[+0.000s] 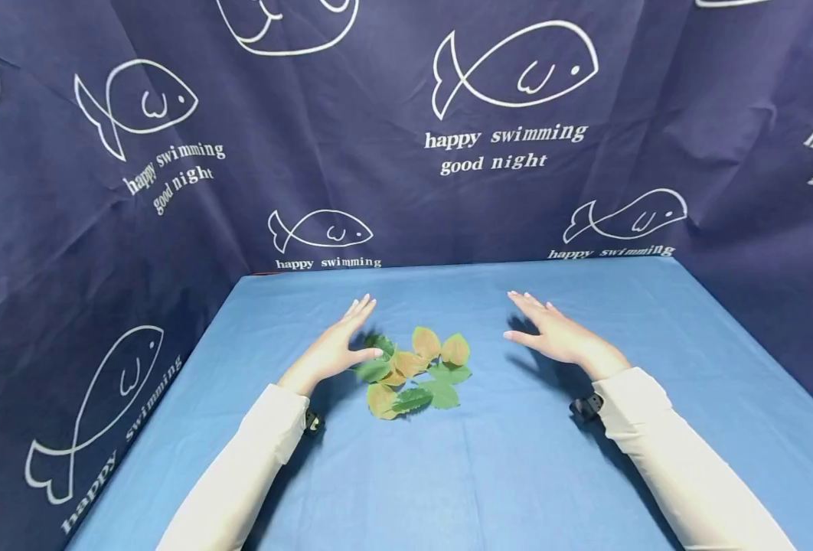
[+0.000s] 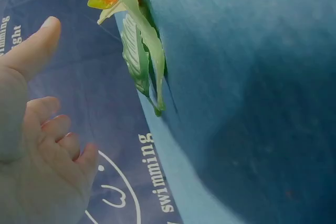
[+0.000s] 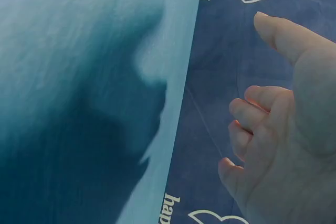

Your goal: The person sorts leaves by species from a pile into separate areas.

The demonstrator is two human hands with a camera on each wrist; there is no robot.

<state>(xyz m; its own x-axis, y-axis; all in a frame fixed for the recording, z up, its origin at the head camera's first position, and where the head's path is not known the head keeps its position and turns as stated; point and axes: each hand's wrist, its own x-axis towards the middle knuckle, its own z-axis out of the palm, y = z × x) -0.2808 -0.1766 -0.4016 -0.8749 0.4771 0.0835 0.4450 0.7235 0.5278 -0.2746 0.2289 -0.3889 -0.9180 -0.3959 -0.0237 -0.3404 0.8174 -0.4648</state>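
Green and yellow-orange leaves (image 1: 441, 393) lie in a loose cluster on the blue cloth in the head view. Just left of them my left hand (image 1: 334, 348) is held over the cloth, fingers extended and thumb toward the leaves; whether the thumb touches one I cannot tell. In the left wrist view that hand (image 2: 50, 145) holds nothing, with green leaves (image 2: 137, 51) beyond it. To the right of the cluster, my right hand (image 1: 558, 337) hovers with its shadow below. The right wrist view shows this hand (image 3: 273, 124) with relaxed fingers and nothing in them.
A blue cloth (image 1: 420, 474) covers the table. Dark blue curtains (image 1: 393, 184) with white fish drawings and lettering stand behind it and at both sides. A dark wrist camera (image 1: 587, 407) sits at the right cuff, another (image 1: 313, 421) at the left.
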